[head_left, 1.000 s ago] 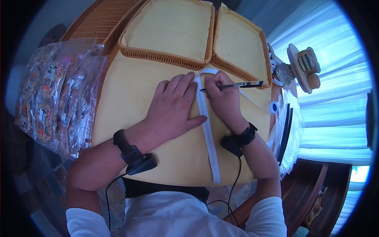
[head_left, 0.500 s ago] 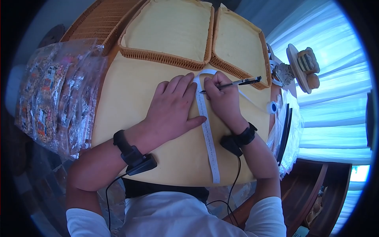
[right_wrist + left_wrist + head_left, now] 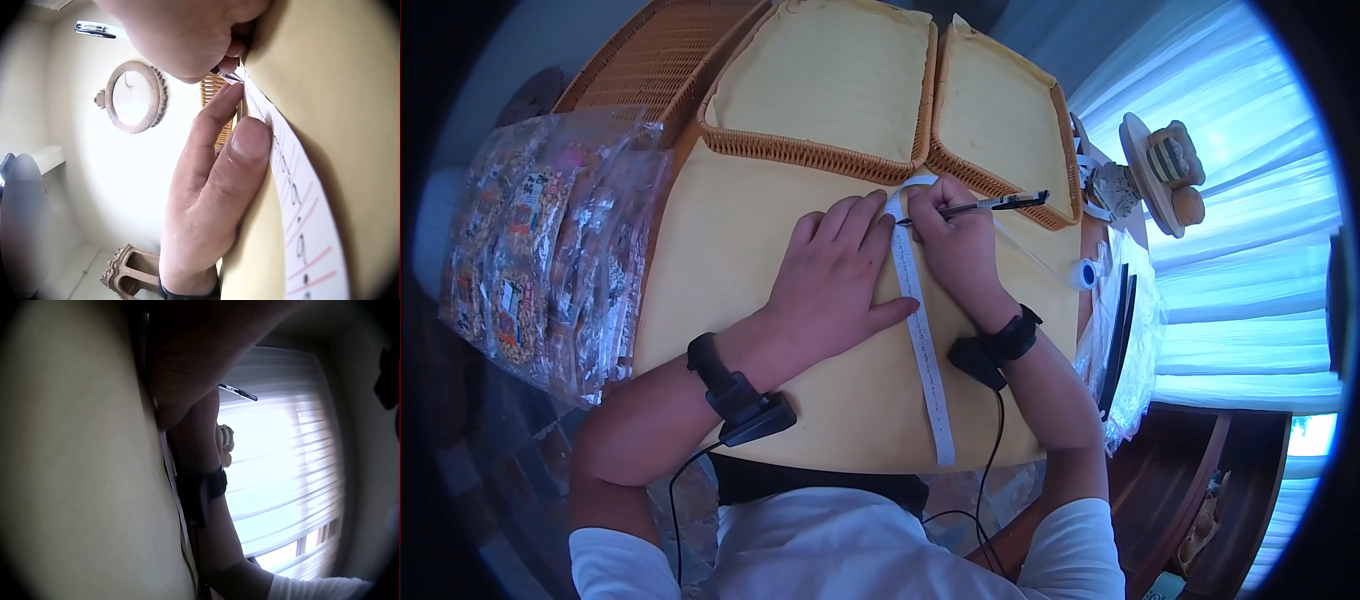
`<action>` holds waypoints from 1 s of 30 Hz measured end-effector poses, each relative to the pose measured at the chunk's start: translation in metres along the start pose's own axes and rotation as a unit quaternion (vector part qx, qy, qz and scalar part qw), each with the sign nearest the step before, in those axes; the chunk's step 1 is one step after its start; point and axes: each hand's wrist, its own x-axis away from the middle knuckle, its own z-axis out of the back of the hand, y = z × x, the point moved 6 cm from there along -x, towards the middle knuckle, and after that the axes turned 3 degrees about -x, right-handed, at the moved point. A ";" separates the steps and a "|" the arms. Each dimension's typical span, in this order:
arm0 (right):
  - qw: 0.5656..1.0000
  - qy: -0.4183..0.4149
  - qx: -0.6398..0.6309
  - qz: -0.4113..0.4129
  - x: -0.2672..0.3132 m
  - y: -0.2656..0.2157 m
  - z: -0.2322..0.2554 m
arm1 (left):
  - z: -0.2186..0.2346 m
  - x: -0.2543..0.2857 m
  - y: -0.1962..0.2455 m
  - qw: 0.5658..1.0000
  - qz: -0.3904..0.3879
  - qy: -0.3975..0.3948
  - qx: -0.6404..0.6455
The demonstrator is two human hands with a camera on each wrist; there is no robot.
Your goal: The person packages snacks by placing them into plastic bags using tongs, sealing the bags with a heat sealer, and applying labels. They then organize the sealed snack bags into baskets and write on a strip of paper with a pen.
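Note:
A long white paper strip (image 3: pixel 922 360) runs away from the body across the yellow tabletop, covered in handwritten marks. In the right wrist view the strip (image 3: pixel 303 212) shows dark written figures and slanted red lines. My left hand (image 3: pixel 828 275) lies with its fingers extended, the index finger and thumb tip resting at the strip's left edge. A black-and-clear pen (image 3: pixel 990 204) is pinched in my right hand (image 3: pixel 960 250), its tip on the strip near the left index fingertip. The far end of the strip curls, and a thin white length leads right to a small white roll (image 3: pixel 1083 274).
Two lined wicker trays (image 3: pixel 810 150) stand along the far side, with another wicker basket (image 3: pixel 655 70) at far left. Clear bags of packed food (image 3: pixel 540 250) lie left. Plastic sheets (image 3: pixel 1135 340) sit at the right edge, near a cake stand (image 3: pixel 1150 175).
The right hand and pen tip have shifted slightly farther along the strip, toward its far end. The left hand stays in place. The head view has shifted a little.

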 end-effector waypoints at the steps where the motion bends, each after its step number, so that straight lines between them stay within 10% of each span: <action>1: 1.000 0.000 0.005 -0.001 0.000 0.000 0.000 | 0.000 0.000 0.000 1.000 0.000 0.000 -0.001; 22: 0.979 -0.060 -0.188 -0.053 0.013 -0.022 0.025 | 0.001 0.000 0.002 1.000 -0.013 0.002 0.001; 30: 0.993 0.030 0.092 0.061 0.039 -0.058 0.105 | 0.001 -0.002 0.005 0.999 -0.044 -0.028 -0.006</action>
